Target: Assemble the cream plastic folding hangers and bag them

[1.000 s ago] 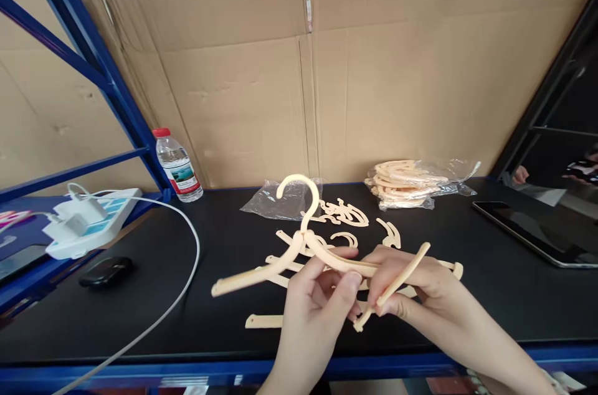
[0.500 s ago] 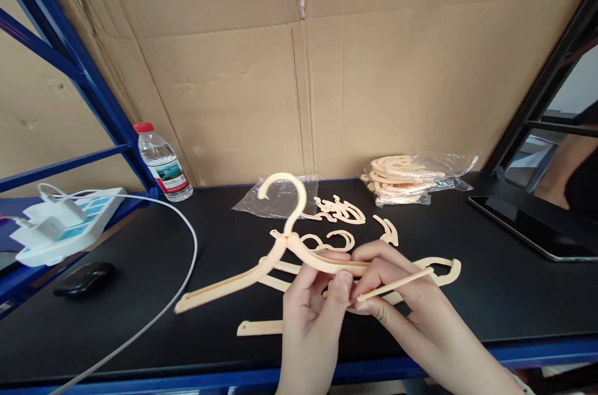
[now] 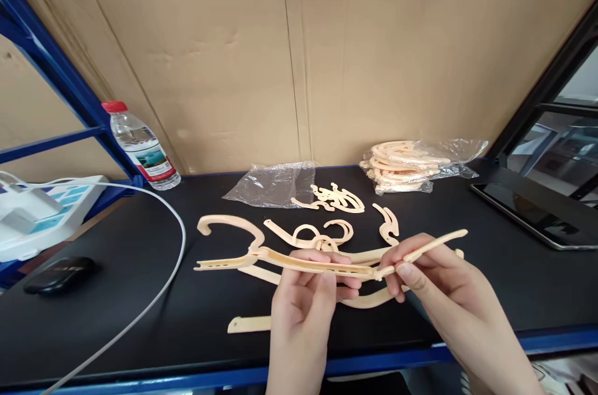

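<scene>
My left hand (image 3: 311,295) grips one arm of a cream plastic clothes hanger (image 3: 233,260), whose hook curves up at the left. The grooved underside of the hanger is turned toward me. Between the fingers and thumb of my right hand (image 3: 432,283) is a thin cream plastic strip (image 3: 443,240). One end of that strip meets the tip of the hanger arm. Beneath and behind my hands lie loose hanger parts, among them curved hooks (image 3: 343,232) and a straight piece (image 3: 250,324), partly covered by my left hand.
A clear plastic bag (image 3: 271,186), small cream pieces (image 3: 346,199) and a bagged stack of parts (image 3: 404,164) lie at the back. A water bottle (image 3: 142,149), mouse (image 3: 60,275), white cable (image 3: 180,245) and power strip (image 3: 75,208) are left; a tablet (image 3: 537,214) is right.
The hanger has tipped from hook-up to lying flatter, its groove now showing. My right hand has shifted right, bringing the strip's end to the hanger arm's tip. The view has tilted down slightly.
</scene>
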Demonstrator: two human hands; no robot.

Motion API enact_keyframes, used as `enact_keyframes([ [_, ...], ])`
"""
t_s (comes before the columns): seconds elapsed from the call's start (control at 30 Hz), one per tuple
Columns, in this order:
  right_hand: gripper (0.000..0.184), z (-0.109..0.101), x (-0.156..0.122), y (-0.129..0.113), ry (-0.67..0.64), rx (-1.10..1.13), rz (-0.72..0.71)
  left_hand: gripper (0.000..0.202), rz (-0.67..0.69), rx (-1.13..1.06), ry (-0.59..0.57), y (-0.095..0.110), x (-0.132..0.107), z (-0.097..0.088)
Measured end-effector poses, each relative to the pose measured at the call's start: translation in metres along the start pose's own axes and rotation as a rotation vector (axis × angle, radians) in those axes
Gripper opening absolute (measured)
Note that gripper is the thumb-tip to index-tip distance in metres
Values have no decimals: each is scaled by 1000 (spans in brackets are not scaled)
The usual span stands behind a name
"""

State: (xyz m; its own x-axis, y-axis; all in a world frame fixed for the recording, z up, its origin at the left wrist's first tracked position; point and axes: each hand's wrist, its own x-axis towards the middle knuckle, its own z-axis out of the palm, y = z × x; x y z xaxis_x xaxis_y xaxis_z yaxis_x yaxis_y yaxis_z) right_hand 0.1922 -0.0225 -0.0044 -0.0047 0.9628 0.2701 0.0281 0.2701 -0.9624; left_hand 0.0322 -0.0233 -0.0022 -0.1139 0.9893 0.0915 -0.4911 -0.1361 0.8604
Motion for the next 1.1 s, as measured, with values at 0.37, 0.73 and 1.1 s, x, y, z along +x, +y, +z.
enact_keyframes([
  [0.37,17,-1,-2,14,18,200,139,18,-27,12,-55,1,-2,1],
  [0.73,30,2,-4,-4,-71,307,335,19,-74,-1,1,3,-5,3],
  [1.1,35,5,-1,-12,-65,201,401,23,-129,-20,30,2,-2,0],
])
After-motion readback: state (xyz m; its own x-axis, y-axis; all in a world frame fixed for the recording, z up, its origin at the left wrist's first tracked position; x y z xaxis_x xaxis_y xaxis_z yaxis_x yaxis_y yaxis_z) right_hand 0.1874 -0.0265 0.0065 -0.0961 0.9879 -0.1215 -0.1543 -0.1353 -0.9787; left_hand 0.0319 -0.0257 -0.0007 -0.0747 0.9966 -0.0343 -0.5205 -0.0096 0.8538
